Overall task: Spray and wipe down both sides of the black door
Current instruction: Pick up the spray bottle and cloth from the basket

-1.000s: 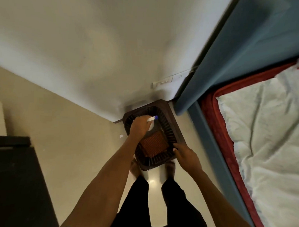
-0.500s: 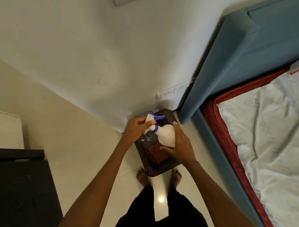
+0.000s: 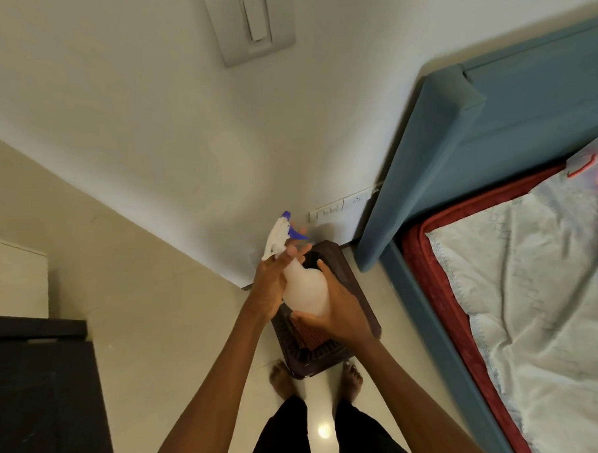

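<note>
brown basket (image 3: 362, 318) on floor | blue bed frame (image 3: 429, 184) right | wall switch plate (image 3: 248, 22) above

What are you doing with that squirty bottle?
A person stands barefoot beside a bed, holding a white spray bottle in both hands above a dark basket on the floor. The right hand cups its body; the left hand rests, fingers straight, along its neck. No spraying or wiping is under way yet.
</note>
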A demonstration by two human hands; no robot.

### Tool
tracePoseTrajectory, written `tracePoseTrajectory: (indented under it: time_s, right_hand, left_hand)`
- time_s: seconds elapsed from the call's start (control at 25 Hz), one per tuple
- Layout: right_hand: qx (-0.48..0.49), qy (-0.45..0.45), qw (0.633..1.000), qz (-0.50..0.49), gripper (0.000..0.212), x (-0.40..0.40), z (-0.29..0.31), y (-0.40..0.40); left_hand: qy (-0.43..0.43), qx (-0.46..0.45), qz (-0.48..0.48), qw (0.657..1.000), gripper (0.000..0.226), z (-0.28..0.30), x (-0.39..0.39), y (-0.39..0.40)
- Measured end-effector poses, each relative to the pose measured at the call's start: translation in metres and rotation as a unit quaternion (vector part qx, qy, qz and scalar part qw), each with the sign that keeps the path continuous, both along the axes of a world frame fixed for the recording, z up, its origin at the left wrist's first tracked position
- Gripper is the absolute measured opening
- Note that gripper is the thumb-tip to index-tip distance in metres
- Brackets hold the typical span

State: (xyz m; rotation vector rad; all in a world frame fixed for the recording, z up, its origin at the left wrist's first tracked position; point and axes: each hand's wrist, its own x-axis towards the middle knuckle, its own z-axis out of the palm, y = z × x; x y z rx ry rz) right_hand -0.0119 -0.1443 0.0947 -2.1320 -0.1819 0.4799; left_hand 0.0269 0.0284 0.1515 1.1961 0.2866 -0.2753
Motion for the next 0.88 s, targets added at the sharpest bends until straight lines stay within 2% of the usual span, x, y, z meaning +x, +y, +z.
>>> tracePoseTrajectory:
  time_s: [0.2,0.28,0.36,0.44,0.56,0.72,0.8,0.88]
  right_hand:
    - [-0.004,0.013,0.997,0.075,0.118,0.001,-0.012,-0.01]
    - [0.012,0.045,0.995,0.09,0.106,0.0,-0.018,-0.017]
    - [0.022,0.068,0.996,0.05,0.084,-0.001,-0.032,-0.027]
    - [-0.035,0.078,0.996,0.01,0.066,0.0,-0.054,-0.037]
    - [-0.189,0.11,0.97,0.102,0.057,0.009,-0.102,-0.038]
    - [-0.314,0.132,0.906,0.25,0.066,0.012,-0.164,-0.01]
    - [-0.337,0.116,0.89,0.283,0.08,0.01,-0.195,0.006]
    - [-0.363,0.097,0.874,0.308,0.097,0.01,-0.222,0.018]
  left_hand:
    - [-0.032,-0.021,-0.001,0.999,0.068,-0.002,0.009,-0.004]
    - [-0.032,-0.016,0.024,0.999,0.061,-0.009,0.007,0.0]
    - [-0.01,-0.031,0.055,0.998,0.05,-0.017,0.004,0.009]
    - [0.01,-0.033,0.072,0.997,0.049,-0.023,0.0,0.022]
    - [0.031,-0.015,0.09,0.995,0.05,-0.037,-0.01,0.043]
    - [0.091,0.047,0.129,0.986,0.051,-0.069,-0.032,0.07]
    - [0.106,0.065,0.139,0.982,0.049,-0.088,-0.043,0.081]
    - [0.119,0.082,0.144,0.979,0.036,-0.102,-0.051,0.087]
